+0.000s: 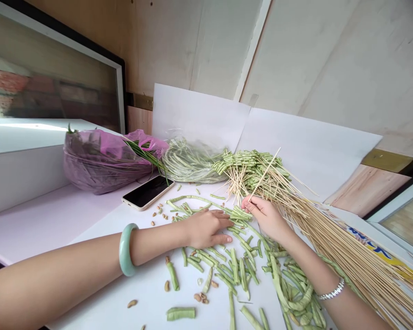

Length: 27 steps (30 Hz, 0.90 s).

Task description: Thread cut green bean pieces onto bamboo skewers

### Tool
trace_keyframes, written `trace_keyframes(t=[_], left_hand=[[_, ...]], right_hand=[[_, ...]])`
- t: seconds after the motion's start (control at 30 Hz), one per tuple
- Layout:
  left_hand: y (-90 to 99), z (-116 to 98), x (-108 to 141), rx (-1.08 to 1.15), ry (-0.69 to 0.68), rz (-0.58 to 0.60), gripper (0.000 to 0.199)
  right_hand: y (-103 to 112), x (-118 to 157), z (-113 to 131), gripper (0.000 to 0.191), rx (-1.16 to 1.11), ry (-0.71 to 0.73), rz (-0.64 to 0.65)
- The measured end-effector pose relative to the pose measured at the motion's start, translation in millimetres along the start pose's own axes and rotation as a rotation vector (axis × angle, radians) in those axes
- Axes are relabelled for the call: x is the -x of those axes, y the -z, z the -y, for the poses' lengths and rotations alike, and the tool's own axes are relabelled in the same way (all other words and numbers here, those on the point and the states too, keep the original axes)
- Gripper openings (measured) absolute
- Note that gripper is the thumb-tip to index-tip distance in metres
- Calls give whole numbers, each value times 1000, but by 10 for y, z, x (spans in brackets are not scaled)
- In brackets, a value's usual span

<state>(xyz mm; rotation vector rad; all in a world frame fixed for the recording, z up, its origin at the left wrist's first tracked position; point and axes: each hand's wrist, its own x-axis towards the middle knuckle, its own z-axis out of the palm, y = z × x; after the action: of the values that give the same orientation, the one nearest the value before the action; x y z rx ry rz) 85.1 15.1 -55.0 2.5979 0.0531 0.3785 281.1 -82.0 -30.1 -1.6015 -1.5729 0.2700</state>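
My left hand [206, 228] lies palm down over cut green bean pieces [234, 266], fingers stretched out and thumb apart. Whether a piece is under its fingers is hidden. Just to the right, the fingertips of my right hand [266, 217] pinch a thin bamboo skewer [265, 173] that slants up and to the right. Behind that hand is a pile of skewers threaded with bean pieces [251, 160]. Many bare skewers [333, 238] lie in a long bundle along the right side, beside my right forearm. Longer, limp beans [292, 293] are heaped near my right wrist.
A phone [147, 192] lies at the back left, in front of a purple plastic bag [105, 160] of greens. A clear bag of long beans [189, 160] stands beside it. Loose brown bean seeds [201, 298] are scattered on the white tabletop [124, 252]. White boards [199, 107] line the back.
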Motion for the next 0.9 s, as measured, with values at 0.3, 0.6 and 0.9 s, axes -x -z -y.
trace_keyframes(t=[0.3, 0.6, 0.9], left_hand=[[48, -13, 9, 407, 356, -517, 42], [-28, 95, -21, 978, 391, -682, 40], [2, 61, 16, 1227, 405, -698, 41]], right_hand=[[-70, 19, 7, 34, -501, -82, -302], [-214, 93, 245, 30, -823, -200, -215], [-271, 116, 173, 31, -890, -231, -175]])
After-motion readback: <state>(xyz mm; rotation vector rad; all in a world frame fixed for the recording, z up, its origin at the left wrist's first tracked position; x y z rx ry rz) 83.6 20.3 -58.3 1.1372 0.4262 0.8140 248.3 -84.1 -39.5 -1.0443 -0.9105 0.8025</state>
